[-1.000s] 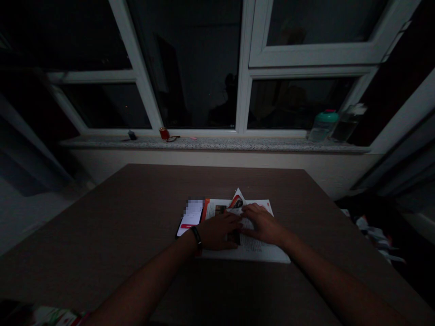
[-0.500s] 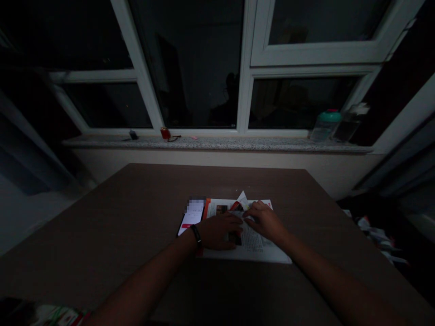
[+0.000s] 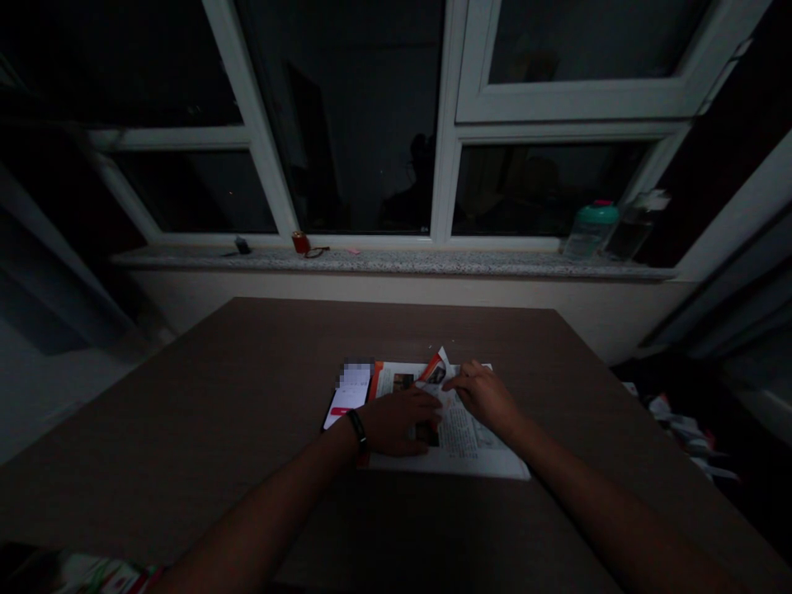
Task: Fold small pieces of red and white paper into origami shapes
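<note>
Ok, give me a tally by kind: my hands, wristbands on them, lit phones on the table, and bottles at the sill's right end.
Hands: 2
Wristband: 1
Lit phone: 1
Bottles: 2
Total: 6

Both forearms (image 3: pixel 266 503) reach over the table (image 3: pixel 186 396) toward its far edge. The left hand (image 3: pixel 402 422) lies palm down with fingers stretched; the right hand (image 3: pixel 487 402), beside it, has bent fingers, the index finger (image 3: pixel 456 383) straighter.

Printed paper (image 3: pixel 463 450) with pointed flap (image 3: pixel 439 368)
</note>
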`<state>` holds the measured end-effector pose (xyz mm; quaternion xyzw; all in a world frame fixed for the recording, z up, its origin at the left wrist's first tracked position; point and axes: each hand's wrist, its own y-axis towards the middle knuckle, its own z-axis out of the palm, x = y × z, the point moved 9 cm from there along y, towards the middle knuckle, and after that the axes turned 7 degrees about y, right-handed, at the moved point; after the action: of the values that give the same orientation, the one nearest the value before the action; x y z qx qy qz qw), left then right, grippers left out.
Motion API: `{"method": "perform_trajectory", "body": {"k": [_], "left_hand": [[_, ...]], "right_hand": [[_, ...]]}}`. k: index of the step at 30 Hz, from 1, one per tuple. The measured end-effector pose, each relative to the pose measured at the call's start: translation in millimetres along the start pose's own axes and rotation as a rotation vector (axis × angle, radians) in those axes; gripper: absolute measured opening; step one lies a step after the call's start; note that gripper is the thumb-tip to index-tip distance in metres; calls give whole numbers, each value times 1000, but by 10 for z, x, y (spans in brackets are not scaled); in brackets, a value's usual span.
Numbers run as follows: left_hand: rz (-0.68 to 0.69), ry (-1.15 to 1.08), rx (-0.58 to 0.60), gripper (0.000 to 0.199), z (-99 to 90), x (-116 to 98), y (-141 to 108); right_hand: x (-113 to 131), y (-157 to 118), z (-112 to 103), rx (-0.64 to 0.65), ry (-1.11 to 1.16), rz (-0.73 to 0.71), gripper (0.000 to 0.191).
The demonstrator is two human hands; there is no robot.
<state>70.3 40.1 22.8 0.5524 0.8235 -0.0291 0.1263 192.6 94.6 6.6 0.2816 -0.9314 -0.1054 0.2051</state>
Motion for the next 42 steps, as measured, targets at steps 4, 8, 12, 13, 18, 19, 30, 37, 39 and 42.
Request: {"method": "perform_trajectory", "body": {"k": [4, 8, 12, 13, 18, 19, 30, 37, 39, 42], "left_hand": [[9, 16, -1, 46, 2, 0, -5], [2, 35, 3, 42, 20, -8, 9], [-57, 80, -21, 43, 49, 15, 44], [-68, 91, -33, 46, 53, 20, 50], [-72, 113, -54, 48, 69, 26, 59], [-79, 115, -55, 47, 69, 34, 57], [-147, 113, -55, 47, 103, 117, 45], [-128, 95, -63, 46, 111, 103, 39], [-119, 98, -61, 48, 110, 95, 39], [-104, 105, -63, 47, 83, 68, 46]], "right_hand": [[-7, -2, 10, -1, -7, 3, 31], [-13, 0, 21, -4, -4, 21, 30], [0, -6, 27, -7, 1, 22, 30], [10, -9, 28, -5, 1, 17, 30], [117, -30, 9, 11, -19, -30, 26], [142, -34, 2, 12, -26, -38, 25], [235, -70, 7, -3, -35, -84, 29], [282, -74, 33, 26, 9, -66, 29], [295, -73, 56, 50, 33, -55, 32], [282, -59, 61, 63, 60, -6, 33]]}}
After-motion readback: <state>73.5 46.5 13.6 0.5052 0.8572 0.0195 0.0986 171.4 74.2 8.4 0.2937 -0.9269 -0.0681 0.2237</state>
